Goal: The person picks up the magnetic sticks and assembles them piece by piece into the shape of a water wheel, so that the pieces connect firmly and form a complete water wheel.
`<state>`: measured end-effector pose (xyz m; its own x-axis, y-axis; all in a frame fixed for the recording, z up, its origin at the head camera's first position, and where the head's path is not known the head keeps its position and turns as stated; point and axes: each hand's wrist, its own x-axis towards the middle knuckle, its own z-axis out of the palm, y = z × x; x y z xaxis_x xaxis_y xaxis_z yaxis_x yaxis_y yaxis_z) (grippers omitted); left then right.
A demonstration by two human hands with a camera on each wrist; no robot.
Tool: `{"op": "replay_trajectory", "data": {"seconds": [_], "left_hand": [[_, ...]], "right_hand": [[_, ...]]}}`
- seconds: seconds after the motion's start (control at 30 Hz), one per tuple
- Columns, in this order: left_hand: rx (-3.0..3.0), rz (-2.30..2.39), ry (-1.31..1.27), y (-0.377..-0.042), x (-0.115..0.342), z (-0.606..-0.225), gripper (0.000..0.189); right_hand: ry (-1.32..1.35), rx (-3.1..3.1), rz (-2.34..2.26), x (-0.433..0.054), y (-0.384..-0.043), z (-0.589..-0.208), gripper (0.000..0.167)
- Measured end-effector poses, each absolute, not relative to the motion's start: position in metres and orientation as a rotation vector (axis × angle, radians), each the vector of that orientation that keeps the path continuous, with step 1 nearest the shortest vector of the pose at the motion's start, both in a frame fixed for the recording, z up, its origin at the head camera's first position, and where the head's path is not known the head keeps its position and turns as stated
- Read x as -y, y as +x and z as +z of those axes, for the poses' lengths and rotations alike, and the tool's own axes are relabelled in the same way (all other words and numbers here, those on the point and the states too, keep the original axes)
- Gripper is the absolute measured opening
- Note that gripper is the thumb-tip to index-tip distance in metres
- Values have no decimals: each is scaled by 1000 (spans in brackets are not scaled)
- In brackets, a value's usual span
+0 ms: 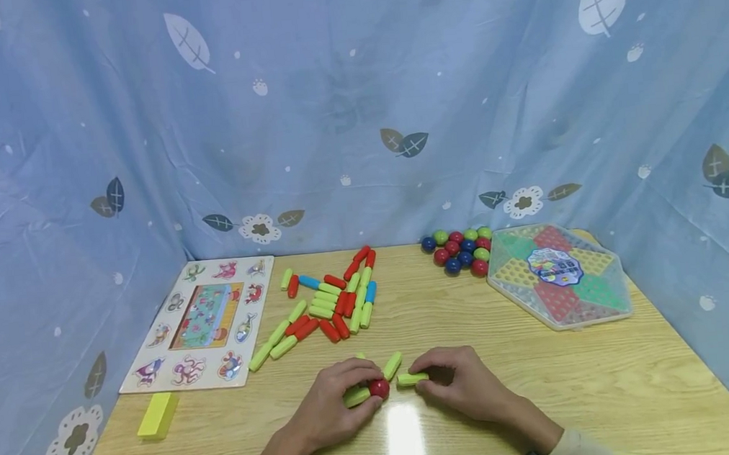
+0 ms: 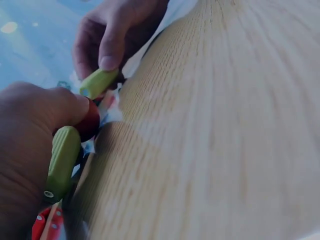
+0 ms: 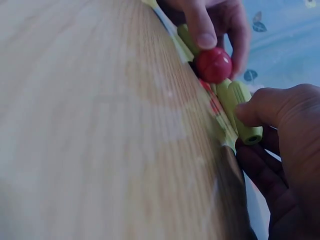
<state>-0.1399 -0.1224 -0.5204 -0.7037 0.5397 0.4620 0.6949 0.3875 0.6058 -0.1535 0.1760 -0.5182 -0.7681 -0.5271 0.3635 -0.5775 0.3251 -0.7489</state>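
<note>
Near the table's front, my left hand [image 1: 336,405] pinches a glossy red ball [image 1: 379,389] between thumb and fingers. A yellow-green rod [image 1: 356,397] runs from the ball back under that hand, and another yellow-green rod [image 1: 392,365] slants away behind the ball. My right hand [image 1: 468,383] holds a third yellow-green rod [image 3: 245,115] between thumb and fingers. This rod points leftward at the ball, with a small gap between them in the head view. Its end shows a small round inset in the right wrist view.
Red, yellow-green and blue rods [image 1: 323,296] lie scattered behind the hands. Several coloured balls [image 1: 451,247] cluster at the back, beside a hexagonal board-game box [image 1: 597,286]. A picture puzzle board [image 1: 252,270] and yellow block [image 1: 158,417] are at left. A blue curtain [image 1: 354,113] encloses the table.
</note>
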Motion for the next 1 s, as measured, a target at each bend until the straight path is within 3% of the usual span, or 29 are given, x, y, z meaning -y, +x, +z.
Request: {"op": "replay_trajectory", "data": {"seconds": [0.8,1.0], "left_hand": [[2420,-1023,-1040,-141,122,-522,28],[2462,-1022,-1043,-140,124,-520,26]], "right_hand": [[1179,2541,1409,-159,-169,-520,26],[1168,2534,1444,-161,-187,-511,16]]}}
